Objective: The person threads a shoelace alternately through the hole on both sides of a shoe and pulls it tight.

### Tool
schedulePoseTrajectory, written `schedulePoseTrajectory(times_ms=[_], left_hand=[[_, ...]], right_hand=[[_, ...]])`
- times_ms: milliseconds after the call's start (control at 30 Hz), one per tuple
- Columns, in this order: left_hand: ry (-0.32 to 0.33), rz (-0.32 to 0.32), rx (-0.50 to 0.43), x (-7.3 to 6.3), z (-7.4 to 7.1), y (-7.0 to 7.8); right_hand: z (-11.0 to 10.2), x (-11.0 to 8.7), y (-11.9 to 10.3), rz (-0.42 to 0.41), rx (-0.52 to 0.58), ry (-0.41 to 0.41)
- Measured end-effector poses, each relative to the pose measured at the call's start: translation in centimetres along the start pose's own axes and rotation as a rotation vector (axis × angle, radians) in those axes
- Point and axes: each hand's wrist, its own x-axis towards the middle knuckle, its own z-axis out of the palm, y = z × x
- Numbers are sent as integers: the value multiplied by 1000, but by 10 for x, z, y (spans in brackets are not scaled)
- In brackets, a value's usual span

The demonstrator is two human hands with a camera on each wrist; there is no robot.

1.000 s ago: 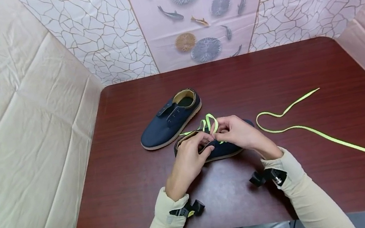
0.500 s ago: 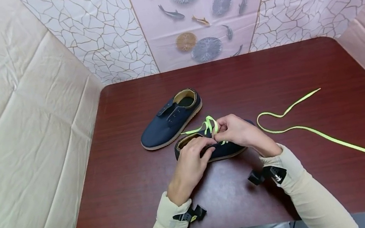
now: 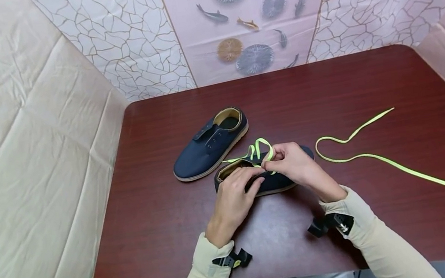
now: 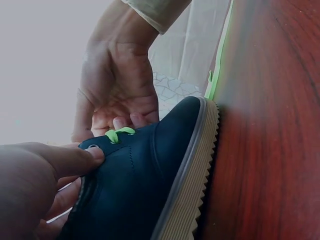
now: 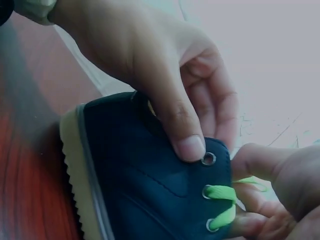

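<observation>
A navy shoe stands on the table with its toe to the right, partly covered by both hands. My left hand grips its eyelet flap, thumb outside beside the metal-ringed top eyelet and fingers inside the opening. A neon-yellow shoelace runs through the lower eyelets of that flap. Close to the flap's edge, my right hand pinches the lace between thumb and fingers; the pinched bit is mostly hidden. From there a lace loop rises over the shoe, and its tail trails left behind the heel.
Behind and left of the near shoe sits its matching navy shoe, unlaced, toe to the lower left. A second yellow shoelace lies in a curve at the right of the brown table. Patterned cloth hangs beyond the far edge.
The lace loop by my right fingers stands taller and wider, leaning right. My right hand has shifted slightly at the flap edge, while my left hand keeps its grip on the flap.
</observation>
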Motion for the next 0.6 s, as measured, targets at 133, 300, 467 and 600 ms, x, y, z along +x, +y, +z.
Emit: schedulePoseTrajectory(times_ms=[133, 300, 467, 600], left_hand=[[11, 9, -19, -1, 1, 0], [16, 22, -33, -4, 3, 0], [18, 46, 21, -5, 3, 0], [26, 53, 57, -3, 4, -1]], right_hand=[[1, -2, 1, -7, 20, 6], [2, -3, 2, -19, -17, 10], [2, -4, 3, -13, -20, 23], [-1, -2, 2, -26, -31, -9]])
